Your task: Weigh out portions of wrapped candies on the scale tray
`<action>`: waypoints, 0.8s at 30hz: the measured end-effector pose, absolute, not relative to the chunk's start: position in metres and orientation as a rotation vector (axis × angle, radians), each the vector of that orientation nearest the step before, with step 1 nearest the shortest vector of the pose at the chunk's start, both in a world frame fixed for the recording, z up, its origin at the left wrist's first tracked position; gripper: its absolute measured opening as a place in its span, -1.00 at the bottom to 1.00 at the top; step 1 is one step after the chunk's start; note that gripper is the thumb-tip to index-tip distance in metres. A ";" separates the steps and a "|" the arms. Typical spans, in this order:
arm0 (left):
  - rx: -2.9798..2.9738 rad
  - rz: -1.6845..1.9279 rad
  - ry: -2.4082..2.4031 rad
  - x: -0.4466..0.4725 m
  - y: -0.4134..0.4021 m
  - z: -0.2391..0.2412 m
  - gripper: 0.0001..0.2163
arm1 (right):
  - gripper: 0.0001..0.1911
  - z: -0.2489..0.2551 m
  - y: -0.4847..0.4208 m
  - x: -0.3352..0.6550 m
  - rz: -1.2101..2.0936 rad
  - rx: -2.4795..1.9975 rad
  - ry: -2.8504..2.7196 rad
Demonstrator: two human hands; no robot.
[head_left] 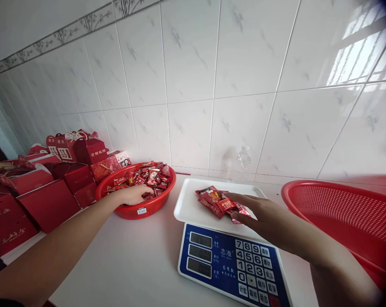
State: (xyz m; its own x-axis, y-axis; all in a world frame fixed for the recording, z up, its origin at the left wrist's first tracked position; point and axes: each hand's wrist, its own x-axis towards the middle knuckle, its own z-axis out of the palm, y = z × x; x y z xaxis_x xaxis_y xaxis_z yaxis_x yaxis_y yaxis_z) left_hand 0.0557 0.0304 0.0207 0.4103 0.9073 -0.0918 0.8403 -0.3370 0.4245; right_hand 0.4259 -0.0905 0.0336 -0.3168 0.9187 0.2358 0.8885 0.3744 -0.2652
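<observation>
Red packets [209,206] on the white tray [185,202], centre of frame; more in the red basket [157,206], left of centre.
My right hand [259,211] lies over the tray's packets, thumb and fingers apart, not clenched; my left hand's [135,195] fingertips are buried in the basket, so I cannot tell its grip. I judge the packets light and slippery, best pinched by a flat edge. The scale [223,266], lower centre, reads 志准; a box [65,152] at left, 囍; most packet print is illegible.
</observation>
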 end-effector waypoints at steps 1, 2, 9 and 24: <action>2.237 0.186 1.472 0.056 0.032 0.020 -0.78 | -0.52 0.033 -0.091 0.426 0.120 -1.579 -2.291; 2.208 0.173 1.461 0.056 0.033 0.020 -0.79 | -0.52 0.033 -0.091 0.426 0.119 -1.575 -2.285; 2.111 0.434 1.534 0.064 0.038 0.010 -0.90 | -0.50 0.034 -0.092 0.430 0.136 -1.578 -2.268; 1.815 1.283 1.224 0.117 0.003 0.055 -0.62 | -0.60 0.036 -0.086 0.419 0.257 -1.406 -2.022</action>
